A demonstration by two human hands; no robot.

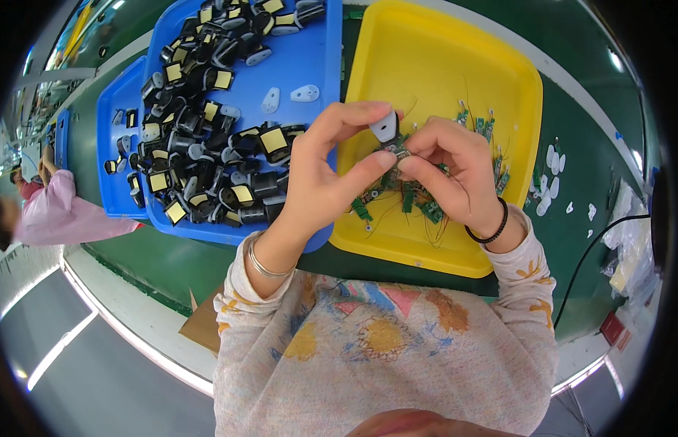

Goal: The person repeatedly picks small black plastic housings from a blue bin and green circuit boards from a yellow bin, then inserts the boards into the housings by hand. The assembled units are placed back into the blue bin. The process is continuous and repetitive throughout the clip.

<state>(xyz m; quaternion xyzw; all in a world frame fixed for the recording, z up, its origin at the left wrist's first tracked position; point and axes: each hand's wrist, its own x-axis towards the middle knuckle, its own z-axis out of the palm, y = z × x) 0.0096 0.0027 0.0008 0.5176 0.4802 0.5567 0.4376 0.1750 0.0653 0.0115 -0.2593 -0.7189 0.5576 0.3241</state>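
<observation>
Over the near part of the yellow tray (448,44), my left hand (317,171) grips a small black plastic housing with a light grey rounded face (384,127) between thumb and fingers. My right hand (455,171) is closed in a pinch on a small green circuit board (399,153), right against the housing's lower end. Whether the board sits inside the housing cannot be made out. Below the hands lie several loose green circuit boards (431,211) with thin wires in the tray, and more boards (485,127) lie along its right side.
On the left, a large blue tray (292,62) holds a heap of black housings (200,146) with pale yellow pads. Two grey-white plastic pieces (305,93) lie apart from it. White oval pieces (550,182) and clear plastic bags (634,240) lie right. A person in pink (58,207) is far left.
</observation>
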